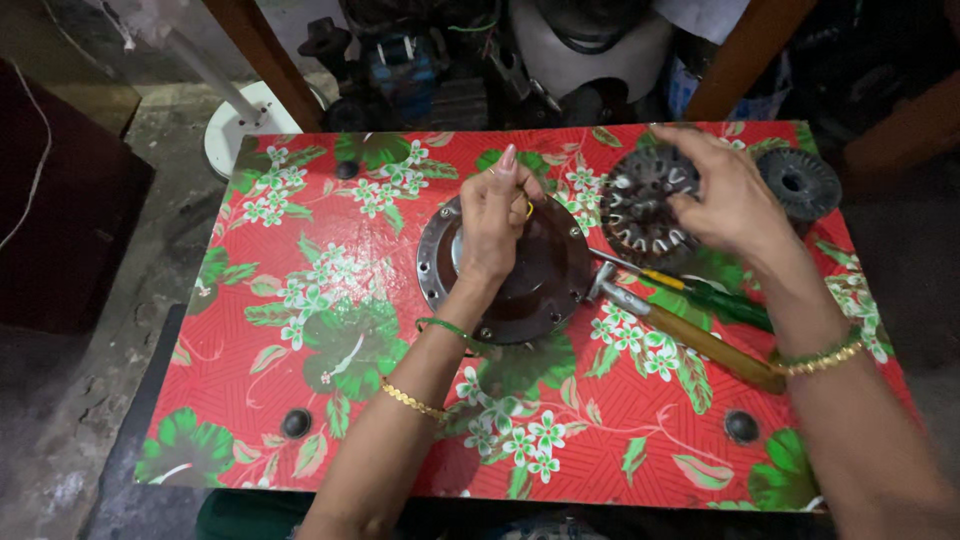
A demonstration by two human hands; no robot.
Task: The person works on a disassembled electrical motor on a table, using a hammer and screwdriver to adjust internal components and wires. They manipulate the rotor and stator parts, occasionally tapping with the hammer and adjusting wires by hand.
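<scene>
Head view: two hands working over a flowered red table point(300, 400).
The left hand point(493, 225) is pinching something small, perhaps a yellow ring, above the round metal cover point(520, 300); the right hand point(725, 195) is grasping the wound stator point(640, 210).

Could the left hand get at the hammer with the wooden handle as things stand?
Probably yes: the left hand rests on the round metal cover, and the hammer lies uncovered just beside it, only the right forearm above its handle end.

- We see a round cover point(520, 290) at the middle of the table point(300, 380), under our left hand point(495, 225).
- Right of it sits a wound core point(640, 205), under our right hand point(730, 195).
- A hammer point(690, 335) and a screwdriver point(700, 292) lie between and before them.
- A disc point(800, 182) sits at the far right corner.
</scene>
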